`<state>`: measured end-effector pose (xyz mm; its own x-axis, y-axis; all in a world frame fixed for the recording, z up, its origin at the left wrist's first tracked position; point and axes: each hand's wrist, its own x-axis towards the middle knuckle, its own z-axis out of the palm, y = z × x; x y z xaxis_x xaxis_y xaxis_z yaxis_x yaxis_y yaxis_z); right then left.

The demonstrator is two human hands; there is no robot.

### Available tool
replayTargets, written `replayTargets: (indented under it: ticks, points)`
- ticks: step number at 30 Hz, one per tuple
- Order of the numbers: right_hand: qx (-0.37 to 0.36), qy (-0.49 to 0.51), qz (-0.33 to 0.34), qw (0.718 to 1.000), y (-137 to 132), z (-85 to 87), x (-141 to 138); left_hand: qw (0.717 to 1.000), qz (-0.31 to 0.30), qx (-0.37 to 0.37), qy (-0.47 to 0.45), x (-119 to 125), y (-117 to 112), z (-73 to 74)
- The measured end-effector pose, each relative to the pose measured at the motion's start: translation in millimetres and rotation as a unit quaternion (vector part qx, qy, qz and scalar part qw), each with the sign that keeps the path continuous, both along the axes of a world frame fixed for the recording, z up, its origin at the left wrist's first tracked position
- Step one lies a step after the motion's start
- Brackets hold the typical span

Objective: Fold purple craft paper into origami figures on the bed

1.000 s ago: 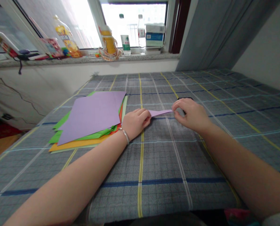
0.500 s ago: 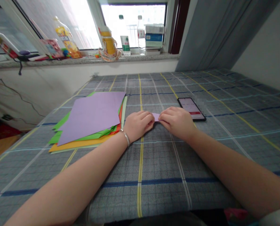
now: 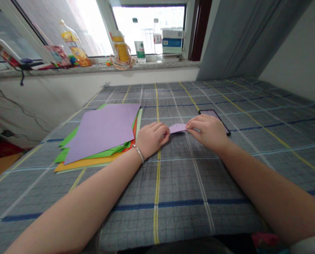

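Observation:
A small folded piece of purple paper (image 3: 177,128) lies on the checked cloth between my hands. My left hand (image 3: 152,137) is closed and pinches its left end, a bangle on that wrist. My right hand (image 3: 207,131) is closed and pinches its right end, pressing it against the cloth. Most of the paper is hidden under my fingers. A black phone (image 3: 217,118) lies just behind my right hand, partly covered by it.
A stack of coloured paper sheets (image 3: 101,132), purple on top with green, orange and yellow beneath, lies left of my left hand. The windowsill (image 3: 94,67) at the back holds bottles and boxes. A grey curtain (image 3: 242,38) hangs at the right.
My right hand slid left along the purple paper until it met my left hand, then moved back right a little, so a short stretch of paper shows again.

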<state>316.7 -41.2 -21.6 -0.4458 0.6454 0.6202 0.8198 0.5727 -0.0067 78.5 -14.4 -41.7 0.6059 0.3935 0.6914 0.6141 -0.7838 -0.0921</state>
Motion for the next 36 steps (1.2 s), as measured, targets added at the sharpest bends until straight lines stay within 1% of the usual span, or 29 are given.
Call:
replayTargets:
  ticks: [8, 14, 22, 27, 31, 36]
  points:
    - [-0.001, 0.041, -0.012, 0.999, 9, 3.9, 19, 0.999, 0.019, -0.028, -0.013, -3, 1, 1.3]
    - [-0.012, 0.074, -0.044, 0.996, 17, 3.7, 34, 0.999, 0.03, -0.027, -0.012, -5, 2, 1.1]
    - [0.001, 0.117, -0.071, 0.991, 22, 3.3, 48, 0.997, 0.051, -0.053, -0.03, -8, 4, 0.4]
    - [0.002, 0.114, -0.062, 0.992, 23, 1.9, 51, 0.995, 0.065, -0.069, -0.036, -8, 4, 0.8]
    - [0.011, 0.112, -0.063, 0.992, 24, 0.9, 51, 0.995, 0.065, -0.069, -0.038, -9, 4, 0.7]
    - [0.032, 0.073, -0.045, 0.996, 21, 2.1, 46, 0.995, 0.065, -0.063, -0.028, -10, 3, 0.8]
